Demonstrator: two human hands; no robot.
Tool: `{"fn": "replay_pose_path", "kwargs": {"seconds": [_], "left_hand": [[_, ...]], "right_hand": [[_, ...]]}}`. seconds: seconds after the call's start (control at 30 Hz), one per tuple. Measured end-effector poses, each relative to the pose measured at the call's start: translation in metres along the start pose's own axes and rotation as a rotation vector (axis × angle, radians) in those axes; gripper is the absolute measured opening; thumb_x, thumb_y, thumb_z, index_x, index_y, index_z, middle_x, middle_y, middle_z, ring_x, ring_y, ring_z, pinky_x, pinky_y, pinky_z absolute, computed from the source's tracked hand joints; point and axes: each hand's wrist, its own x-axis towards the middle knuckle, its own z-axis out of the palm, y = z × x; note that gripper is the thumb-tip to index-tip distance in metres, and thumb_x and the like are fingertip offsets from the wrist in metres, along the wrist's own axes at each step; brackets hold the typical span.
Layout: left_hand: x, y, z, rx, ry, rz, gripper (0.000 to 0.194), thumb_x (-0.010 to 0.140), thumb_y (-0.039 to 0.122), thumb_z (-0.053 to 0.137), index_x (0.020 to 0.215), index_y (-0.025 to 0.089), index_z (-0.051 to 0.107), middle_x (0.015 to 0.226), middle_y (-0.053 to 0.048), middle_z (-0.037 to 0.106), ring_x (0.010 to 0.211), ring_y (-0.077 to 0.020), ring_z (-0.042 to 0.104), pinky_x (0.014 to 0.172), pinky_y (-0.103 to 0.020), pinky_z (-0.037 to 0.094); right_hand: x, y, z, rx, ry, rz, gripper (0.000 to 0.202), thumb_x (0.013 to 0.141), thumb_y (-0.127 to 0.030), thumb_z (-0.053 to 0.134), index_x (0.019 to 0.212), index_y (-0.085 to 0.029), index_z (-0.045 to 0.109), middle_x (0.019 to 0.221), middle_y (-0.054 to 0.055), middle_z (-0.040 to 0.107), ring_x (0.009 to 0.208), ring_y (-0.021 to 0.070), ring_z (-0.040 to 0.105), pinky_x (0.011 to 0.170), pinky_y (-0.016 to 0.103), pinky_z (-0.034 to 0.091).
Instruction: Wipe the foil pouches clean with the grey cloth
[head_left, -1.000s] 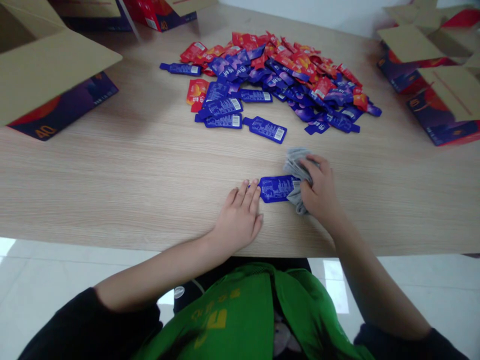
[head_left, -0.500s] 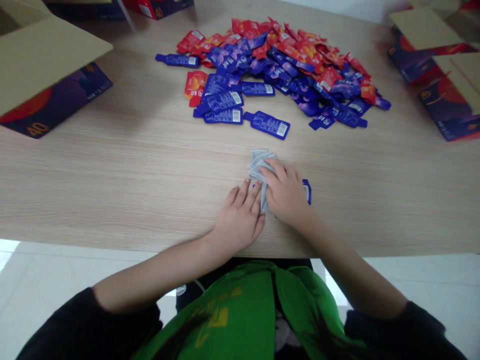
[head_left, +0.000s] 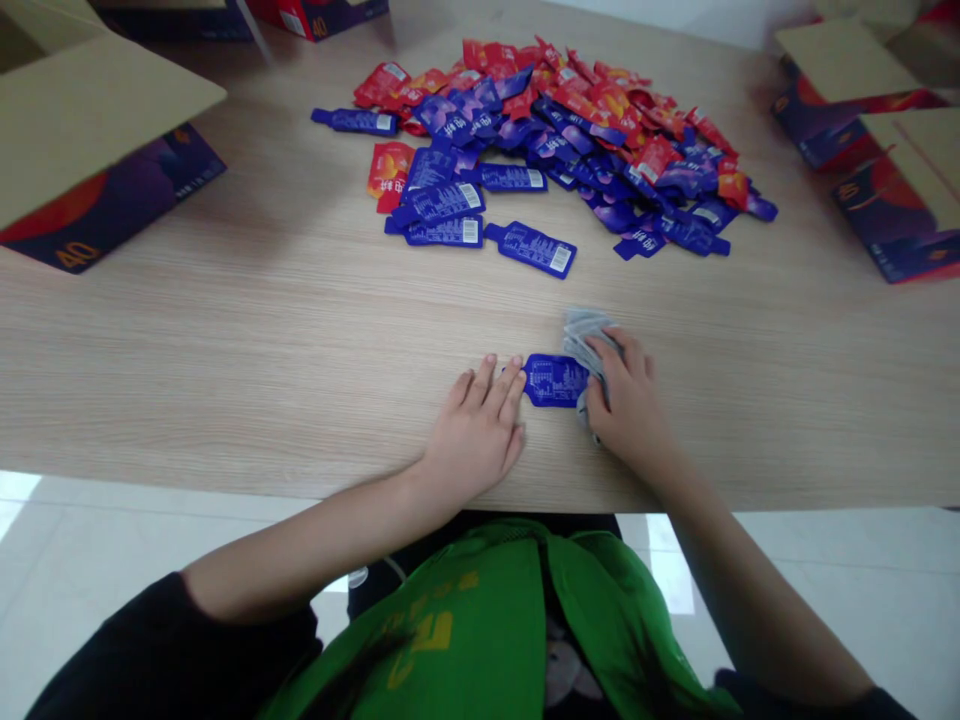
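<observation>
Pale wood-grain tabletop (head_left: 225,370) is spreading around the fingers (head_left: 504,383), its straight front edge running just on the body side of them, with light floor tiles (head_left: 825,560) showing beyond. Leftward of the fingers, the wood is stretching to an open navy-and-red cardboard box (head_left: 112,205); rightward, it is reaching toward more navy-and-red cardboard boxes (head_left: 896,215).

The left hand (head_left: 472,435) is lying palm down, its fingers nearly straight and slightly spread, gripping nothing, the tips resting over the narrow neck of a flat blue bottle-shaped plastic pouch (head_left: 553,380). That pouch is lying flat between the two sets of fingers. The right hand (head_left: 630,400) is holding a crumpled grey cloth (head_left: 585,333) under curled, nearly closed fingers, the cloth overlapping the pouch's right end.

Fine white print is filling the pouch's face, too small to read. Ahead of the fingers, loose blue pouches (head_left: 442,230) are showing white barcodes; farther ahead, a heap of red and blue plastic pouches (head_left: 577,140) is displaying small white characters. Gold "40" is marking the left box and the nearer right one. Bodyward of the fingers, a green vest (head_left: 487,650) is bearing yellow lettering, illegible here.
</observation>
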Motion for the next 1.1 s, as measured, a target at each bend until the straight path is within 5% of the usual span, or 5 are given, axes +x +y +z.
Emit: {"fn": "replay_pose_path", "kwargs": {"seconds": [0.27,0.37,0.63,0.9,1.1], "left_hand": [[-0.001,-0.001,0.002,0.018,-0.002,0.018,0.062,0.104,0.034,0.042,0.158,0.003,0.044,0.168,-0.016,0.035,0.154,-0.0404,0.037,0.119,-0.052,0.039],[-0.001,-0.001,0.001,0.018,0.000,0.013,0.062,0.104,0.034,0.043,0.158,0.004,0.044,0.168,-0.016,0.035,0.154,-0.0406,0.036,0.119,-0.052,0.039],[0.000,0.000,0.003,-0.012,0.014,-0.006,0.060,0.102,0.036,0.047,0.152,0.002,0.051,0.162,-0.019,0.047,0.153,-0.0400,0.038,0.120,-0.053,0.039],[0.001,0.001,0.002,0.009,0.020,-0.012,0.058,0.103,0.027,0.042,0.156,0.005,0.048,0.166,-0.014,0.039,0.151,-0.0389,0.042,0.118,-0.052,0.042],[0.002,0.003,0.003,0.015,-0.002,-0.014,0.058,0.104,0.027,0.040,0.157,0.004,0.046,0.167,-0.014,0.036,0.152,-0.0406,0.040,0.119,-0.053,0.041]], "right_hand": [[0.002,0.039,-0.018,0.144,0.108,0.103,0.052,0.087,-0.012,0.044,0.137,-0.015,0.060,0.143,0.020,0.054,0.137,0.0335,0.051,0.115,0.058,0.043],[0.018,0.011,-0.019,0.182,0.160,0.036,0.055,0.089,-0.011,0.043,0.142,-0.017,0.056,0.146,0.018,0.052,0.139,0.0302,0.050,0.118,0.056,0.041],[0.034,-0.064,0.021,-0.057,-0.104,-0.158,0.051,0.098,-0.020,0.043,0.148,-0.019,0.055,0.161,0.016,0.047,0.129,0.0381,0.049,0.103,0.058,0.041],[0.017,-0.034,0.005,-0.153,-0.066,-0.017,0.060,0.095,-0.019,0.042,0.154,-0.016,0.048,0.161,0.019,0.045,0.130,0.0419,0.048,0.102,0.063,0.041],[-0.007,0.024,-0.004,-0.118,-0.040,0.118,0.061,0.093,-0.015,0.039,0.153,-0.011,0.047,0.158,0.024,0.042,0.143,0.0396,0.043,0.110,0.062,0.040]]}}
